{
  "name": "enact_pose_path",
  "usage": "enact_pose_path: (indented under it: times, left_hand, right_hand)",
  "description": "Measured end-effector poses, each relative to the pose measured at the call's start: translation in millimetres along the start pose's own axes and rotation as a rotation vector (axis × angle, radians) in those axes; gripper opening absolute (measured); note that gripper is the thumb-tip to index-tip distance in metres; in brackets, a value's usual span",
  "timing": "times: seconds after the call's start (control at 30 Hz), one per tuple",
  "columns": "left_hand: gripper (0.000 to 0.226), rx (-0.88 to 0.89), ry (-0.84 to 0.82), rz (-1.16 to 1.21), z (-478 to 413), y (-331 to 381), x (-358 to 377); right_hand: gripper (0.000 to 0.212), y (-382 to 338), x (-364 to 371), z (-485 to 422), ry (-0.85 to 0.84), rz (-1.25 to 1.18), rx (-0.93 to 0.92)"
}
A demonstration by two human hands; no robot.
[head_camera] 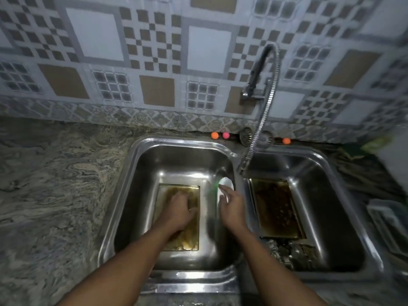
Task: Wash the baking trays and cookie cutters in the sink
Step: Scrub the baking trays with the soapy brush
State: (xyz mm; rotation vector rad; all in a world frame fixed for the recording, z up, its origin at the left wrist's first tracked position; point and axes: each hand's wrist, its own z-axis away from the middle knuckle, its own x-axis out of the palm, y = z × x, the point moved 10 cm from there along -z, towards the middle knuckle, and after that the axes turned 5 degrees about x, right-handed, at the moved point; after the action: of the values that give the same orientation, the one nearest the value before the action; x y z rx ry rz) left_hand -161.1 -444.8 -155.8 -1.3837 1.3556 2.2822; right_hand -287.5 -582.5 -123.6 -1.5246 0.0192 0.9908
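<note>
Head view shows washing barely begun: left hand (180, 209) presses flat on the brown-crusted rectangular metal tray (176, 239) in the left steel basin (132, 195), right hand (231, 206) grips a blurred white-green object (224, 184), second dirty tray (276, 208) waits untouched.

We see open counter (55, 184) at frame left; hose faucet (262, 120) hangs between basins, trays (178, 217) cover both basin floors.

Brown-stained tray (189, 237) — checkered tiles (152, 38)
</note>
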Motion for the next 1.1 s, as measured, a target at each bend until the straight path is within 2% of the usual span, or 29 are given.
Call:
enact_pose_path:
  times: [0.03, 0.13, 0.27, 0.43, 0.57, 0.73, 0.87, 0.97, 1.1]
  left_hand:
    - [0.035, 0.034, 0.013, 0.008, -3, 21, 3]
    - [0.047, 0.136, 0.049, 0.022, -10, 82, 15]
    - [0.045, 0.240, 0.047, 0.012, -15, 164, 41]
    - [0.047, 0.249, -0.027, -0.003, -29, 227, 104]
    - [0.044, 0.083, -0.064, -0.027, -43, 240, 165]
    - [0.037, -0.096, -0.116, -0.104, -58, 224, 232]
    - [0.037, -0.233, -0.139, -0.209, -61, 203, 255]
    - [0.031, -0.240, -0.183, -0.314, -68, 199, 265]
    - [0.027, -0.265, -0.240, -0.318, -78, 184, 280]
  right_hand:
    - [0.033, -3, -20, -2, 0.041, -0.015, -0.027]
    - [0.031, 2, -83, -7, 0.172, -0.056, -0.069]
    - [0.029, 27, -161, -13, 0.218, -0.030, -0.103]
    - [0.027, 84, -267, -13, 0.303, -0.064, -0.073]
    - [0.040, 142, -360, -29, 0.355, -0.045, -0.011]
    - [0.037, 202, -453, -61, 0.418, 0.078, 0.040]
    - [0.034, 245, -470, -79, 0.310, 0.150, 0.110]
    - [0.032, 268, -461, -89, 0.245, 0.143, 0.145]
    - [0.033, 283, -458, -98, 0.237, 0.105, 0.181]
